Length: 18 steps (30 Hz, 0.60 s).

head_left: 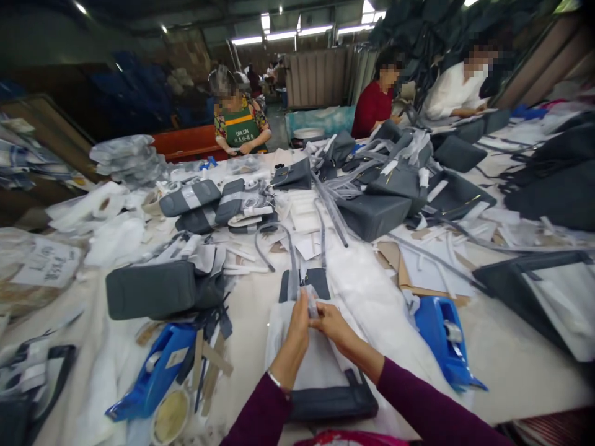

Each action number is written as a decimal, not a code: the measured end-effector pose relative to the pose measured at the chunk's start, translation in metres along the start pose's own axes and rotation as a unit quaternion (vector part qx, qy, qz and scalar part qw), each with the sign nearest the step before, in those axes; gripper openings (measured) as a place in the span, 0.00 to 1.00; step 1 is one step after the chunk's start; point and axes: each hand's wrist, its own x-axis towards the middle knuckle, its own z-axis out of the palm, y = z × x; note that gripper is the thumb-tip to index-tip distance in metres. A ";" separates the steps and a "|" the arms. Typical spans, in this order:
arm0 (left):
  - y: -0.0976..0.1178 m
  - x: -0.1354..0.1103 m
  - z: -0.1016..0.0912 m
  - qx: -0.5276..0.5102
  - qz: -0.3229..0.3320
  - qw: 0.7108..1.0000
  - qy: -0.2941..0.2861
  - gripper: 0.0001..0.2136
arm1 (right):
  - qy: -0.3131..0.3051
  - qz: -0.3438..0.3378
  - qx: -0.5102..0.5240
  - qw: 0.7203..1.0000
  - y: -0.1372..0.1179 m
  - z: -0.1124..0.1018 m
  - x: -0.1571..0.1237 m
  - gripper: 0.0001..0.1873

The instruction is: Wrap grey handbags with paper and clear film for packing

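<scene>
A dark grey handbag (332,402) lies flat on the table in front of me, most of its face under a white sheet (318,368). Its long straps (294,272), in pale wrapping, stretch away towards the far side. Over the top of the bag, my left hand (296,337) has its fingers pressed around a strip of translucent plastic wrap (310,301). Close against it, my right hand (332,323) pinches the same strip between thumb and fingers. What lies inside the strip is hidden by the fingers. A metal zipper pull shows just beyond the fingertips.
Blue tape dispensers stand at left (160,365) and right (444,337), near a small round tub (171,415). Another grey bag (151,288) lies at left. White foam sheeting (372,297) runs beside my work. Bags pile up farther back (376,214); several people work across the table.
</scene>
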 end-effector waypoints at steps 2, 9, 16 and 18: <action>0.001 0.009 -0.003 -0.016 -0.036 0.999 -0.025 0.24 | -0.003 -0.093 -0.028 0.995 0.002 -0.002 0.002 0.05; -0.017 0.032 -0.001 -0.048 -0.016 0.999 0.006 0.14 | -0.005 0.013 -0.017 1.000 0.018 -0.002 0.024 0.03; -0.024 0.047 0.000 -0.092 -0.044 0.994 0.033 0.17 | -0.011 -0.034 -0.069 0.997 0.029 -0.009 0.031 0.07; -0.030 0.047 0.000 -0.084 -0.033 0.995 0.050 0.17 | -0.012 0.032 -0.067 0.997 0.030 -0.011 0.034 0.09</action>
